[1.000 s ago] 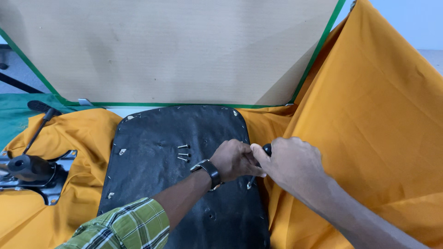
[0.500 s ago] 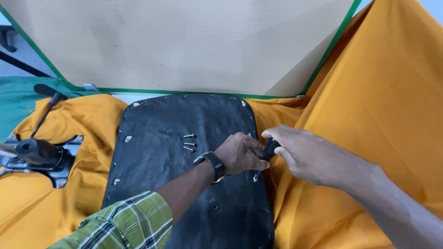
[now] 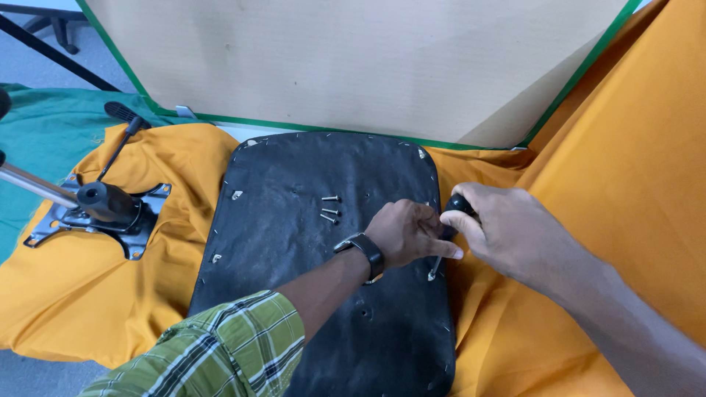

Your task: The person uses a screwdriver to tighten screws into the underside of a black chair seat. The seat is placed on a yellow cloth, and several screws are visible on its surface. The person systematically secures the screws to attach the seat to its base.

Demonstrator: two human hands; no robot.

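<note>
Orange cloth [image 3: 625, 147] covered the work surface, with a green cloth [image 3: 44, 140] showing at the far left and a tan board edged in green tape [image 3: 353, 66] standing behind. On the orange cloth lay a black chair seat pan [image 3: 309, 242], underside up, with three loose screws [image 3: 329, 209] resting near its middle. Your right hand [image 3: 507, 231] was closed around the black handle of a screwdriver [image 3: 452, 220], whose shaft ran down and to the left toward a small metal fitting [image 3: 432, 275] at the pan's right edge. Your left hand [image 3: 404, 231], wearing a dark wristwatch [image 3: 365, 254], was curled with its fingers pinched at the shaft just below the handle (whether it also held a screw could not be told). To the left, well apart from your hands, a black metal chair mechanism plate [image 3: 103, 213] with a silver column sat on the cloth, and a second black-handled tool [image 3: 121, 125] lay beyond it. From this position, the likeliest fault would be the tip slipping out of the fastener, since the shaft stood tilted rather than square to the pan; a slip could drive the tip toward your left fingers, which were touching the shaft. The loose screws could also roll off the pan into the folds of cloth if the pan were jolted.
</note>
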